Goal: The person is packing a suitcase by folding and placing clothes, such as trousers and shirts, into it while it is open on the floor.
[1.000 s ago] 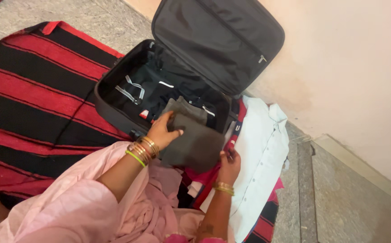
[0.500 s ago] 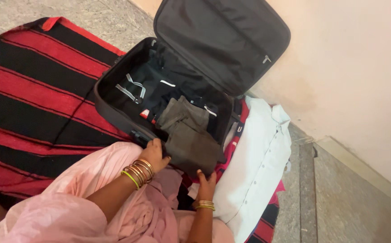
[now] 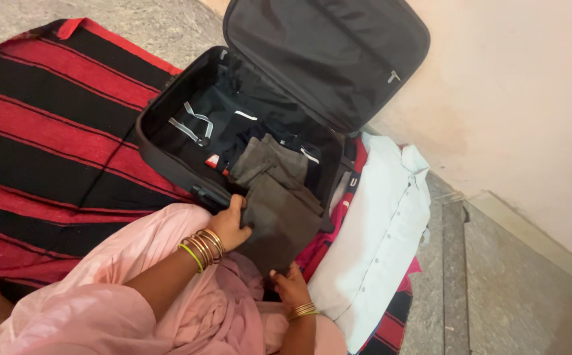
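- One red-and-black striped woven blanket (image 3: 42, 138) covers the floor; everything below rests on it.
- One black soft-sided suitcase (image 3: 167, 154), lid (image 3: 328, 56) propped up toward the wall; two grey straps lie loose inside.
- One pale blue buttoned shirt (image 3: 378, 223) spread flat just beside the suitcase's right edge, partly over red cloth.
- One dark grey folded garment (image 3: 276, 197), creased, draped over the suitcase's near edge: upper part inside, lower part hanging out toward the lap.
- Left hand (image 3: 230, 223), wrist bent, bangles stacked, fingers closed on the garment's left edge.
- Right hand (image 3: 290, 284), forearm rising from below, fingers pinching the garment's bottom hem.
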